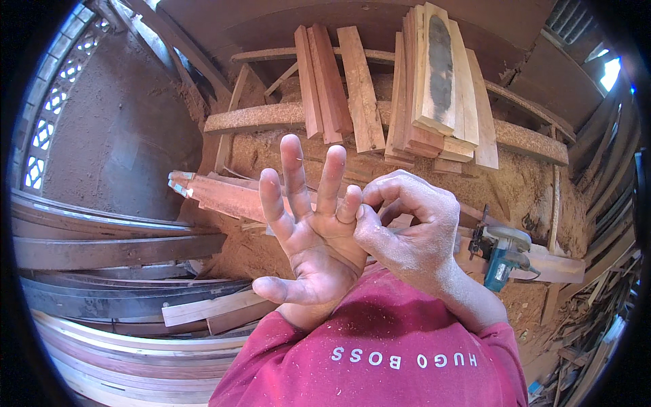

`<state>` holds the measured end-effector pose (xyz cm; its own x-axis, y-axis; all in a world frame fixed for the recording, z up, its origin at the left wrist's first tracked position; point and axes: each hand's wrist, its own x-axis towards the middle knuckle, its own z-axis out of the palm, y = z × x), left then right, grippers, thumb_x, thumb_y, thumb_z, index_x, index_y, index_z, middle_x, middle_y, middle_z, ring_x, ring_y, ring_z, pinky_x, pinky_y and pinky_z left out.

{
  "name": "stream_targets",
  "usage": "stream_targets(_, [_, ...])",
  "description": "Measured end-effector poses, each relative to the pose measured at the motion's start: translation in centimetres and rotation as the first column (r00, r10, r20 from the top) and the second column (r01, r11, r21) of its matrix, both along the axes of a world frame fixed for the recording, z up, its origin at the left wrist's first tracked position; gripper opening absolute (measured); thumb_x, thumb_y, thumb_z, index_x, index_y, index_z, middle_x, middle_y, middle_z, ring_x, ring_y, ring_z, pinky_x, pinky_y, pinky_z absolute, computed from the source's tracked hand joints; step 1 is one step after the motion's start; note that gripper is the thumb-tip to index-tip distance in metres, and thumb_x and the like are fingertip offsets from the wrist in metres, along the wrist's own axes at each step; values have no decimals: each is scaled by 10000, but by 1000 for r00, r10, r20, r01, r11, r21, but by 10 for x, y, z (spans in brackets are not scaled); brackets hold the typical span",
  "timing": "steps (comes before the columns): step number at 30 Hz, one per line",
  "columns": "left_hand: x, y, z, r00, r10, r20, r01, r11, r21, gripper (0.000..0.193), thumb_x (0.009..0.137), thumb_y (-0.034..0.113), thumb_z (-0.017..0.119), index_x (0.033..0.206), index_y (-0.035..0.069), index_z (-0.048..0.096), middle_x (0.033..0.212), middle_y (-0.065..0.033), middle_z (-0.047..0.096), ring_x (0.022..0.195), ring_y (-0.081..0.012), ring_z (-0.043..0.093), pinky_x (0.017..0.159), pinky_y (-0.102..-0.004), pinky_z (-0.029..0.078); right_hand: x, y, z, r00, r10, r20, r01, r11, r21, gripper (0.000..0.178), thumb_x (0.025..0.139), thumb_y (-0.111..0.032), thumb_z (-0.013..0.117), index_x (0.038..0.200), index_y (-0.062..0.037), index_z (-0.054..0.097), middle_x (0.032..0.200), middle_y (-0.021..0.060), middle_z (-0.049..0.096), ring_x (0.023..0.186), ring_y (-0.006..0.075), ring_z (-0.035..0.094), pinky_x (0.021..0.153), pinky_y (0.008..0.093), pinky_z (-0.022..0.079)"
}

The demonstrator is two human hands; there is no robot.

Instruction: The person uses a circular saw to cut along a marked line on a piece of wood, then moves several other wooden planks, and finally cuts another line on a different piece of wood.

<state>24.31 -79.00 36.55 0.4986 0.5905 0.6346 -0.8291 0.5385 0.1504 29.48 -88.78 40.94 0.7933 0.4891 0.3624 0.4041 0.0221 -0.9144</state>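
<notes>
My left hand [322,247] is raised with its palm turned up and its fingers spread; it holds nothing. Beside it, my right hand [419,220] is closed, with thumb and forefinger pinched at the tip of my left little finger. Anything smaller between those fingertips cannot be made out. Pale dust coats the right hand and wrist. Below and behind the hands lies a reddish wooden board [234,195]. To the right, a teal and grey circular saw [500,261] rests on a plank [553,264].
Ahead, several cut boards [363,88] lean across a dusty wooden beam [254,117], one pale board [439,74] bearing a dark patch. Long planks [102,254] are stacked at the left. Scrap wood [597,325] piles up at the right. Sawdust [237,254] covers the ground.
</notes>
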Motion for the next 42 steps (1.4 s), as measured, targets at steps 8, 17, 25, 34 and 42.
stream_targets(8, [-2,-1,-2,998,36,-61,-30,995,91,1069,897,794,468,1635,131,70,1672,-233,-136,1528,-484,122,1153,-544,409,2,4,-6,999,-5,52,2,998,65,103,743,-39,734,802,-14,653,749,84,658,618,159,669,536,278,530])
stream_targets(17, [-1,-5,9,999,-41,-32,40,999,-23,1090,899,778,505,1633,110,54,1669,-234,-140,1527,-499,46,1239,-532,264,3,5,-5,997,-33,75,28,998,59,106,735,-22,722,795,-16,635,755,71,649,601,126,648,527,261,508])
stream_targets(25, [-6,12,30,844,-521,129,491,651,-579,846,965,433,601,1604,54,198,1697,-193,-23,1571,-362,-12,1258,-570,191,4,7,-19,968,-68,242,22,982,188,272,782,65,721,1051,31,703,865,98,714,699,113,674,586,229,540])
stream_targets(34, [-4,15,29,790,-586,180,546,538,-642,838,969,442,580,1611,75,186,1703,-175,-32,1576,-343,-13,1247,-573,210,12,9,-23,848,-158,505,94,984,150,331,748,53,755,1076,6,741,883,123,724,663,185,688,574,288,557])
stream_targets(42, [-9,18,20,766,-610,203,576,510,-639,861,954,480,596,1609,87,199,1699,-182,2,1573,-351,-20,1252,-581,201,13,5,-28,752,-123,648,96,992,77,330,719,-52,809,1037,-32,727,918,79,713,655,208,659,552,313,544])
